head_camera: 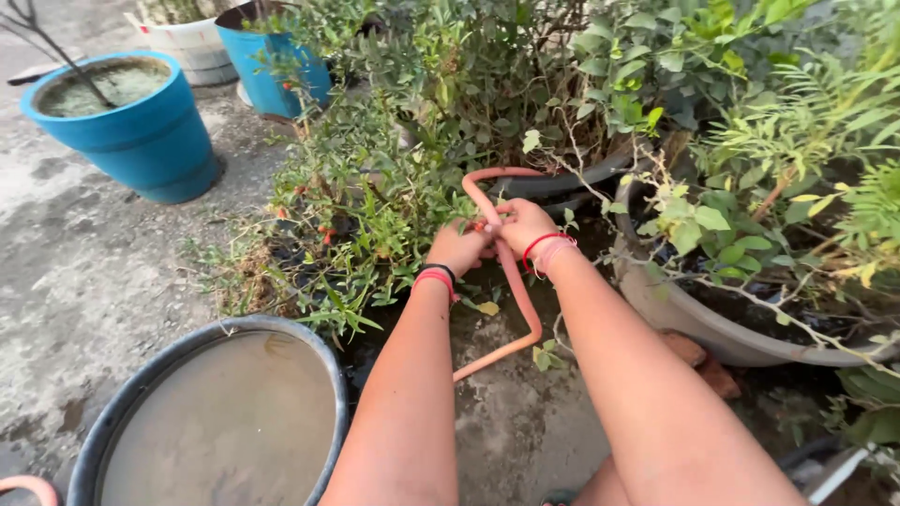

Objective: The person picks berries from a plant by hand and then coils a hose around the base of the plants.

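Both forearms are reaching out past a water-filled tub (pixel 141 394), the left hand (pixel 457 248) and right hand (pixel 523 225) closing together on a bent salmon-pink hose (pixel 514 281) among the potted shrubs (pixel 375 197). Kinking it this tightly is likely risking a split, or a sudden spray if either grip slips.

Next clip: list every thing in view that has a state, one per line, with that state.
Left hand: closed on the hose.
Right hand: closed on the hose.
Orange hose: bent into a loop, held by both hands.
Dark tub: full of murky water.
Blue pot: upright, filled to near the rim.
Grey planter: holding leafy plants.
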